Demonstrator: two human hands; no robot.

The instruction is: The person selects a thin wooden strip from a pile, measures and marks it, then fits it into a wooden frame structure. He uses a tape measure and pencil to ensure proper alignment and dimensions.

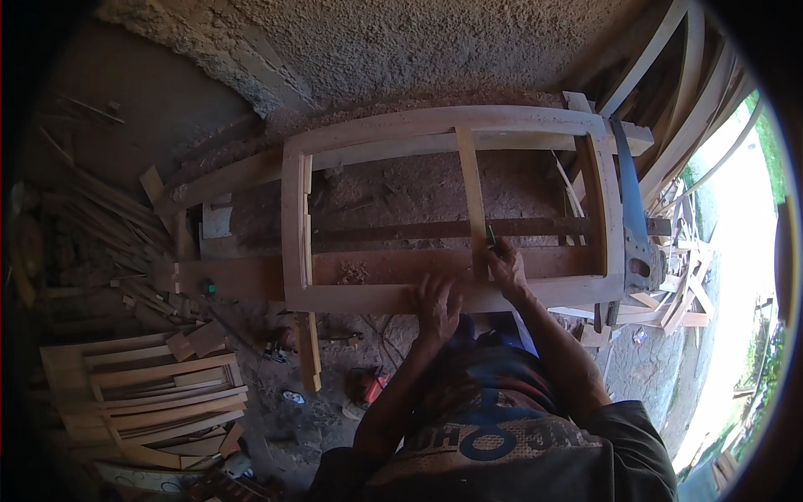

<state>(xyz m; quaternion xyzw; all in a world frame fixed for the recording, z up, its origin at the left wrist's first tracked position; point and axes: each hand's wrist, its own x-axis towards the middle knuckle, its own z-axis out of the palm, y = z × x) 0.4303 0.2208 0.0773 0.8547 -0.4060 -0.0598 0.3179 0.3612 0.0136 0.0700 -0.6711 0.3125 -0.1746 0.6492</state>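
Head view: a wooden frame (376, 299) lies flat across bench beams (226, 279), in front of the person.
The left hand (437, 305) lies on the near rail with fingers spread, clamping nothing; the right hand (506, 266) pinches a slim green marking tool (492, 238) beside the cross slat (470, 180). The frame looks stiff, bulky but probably manageable, its dry wood unlikely to slip; the slat seems easier to flex. Opposite end rails would likely give the steadiest hold.
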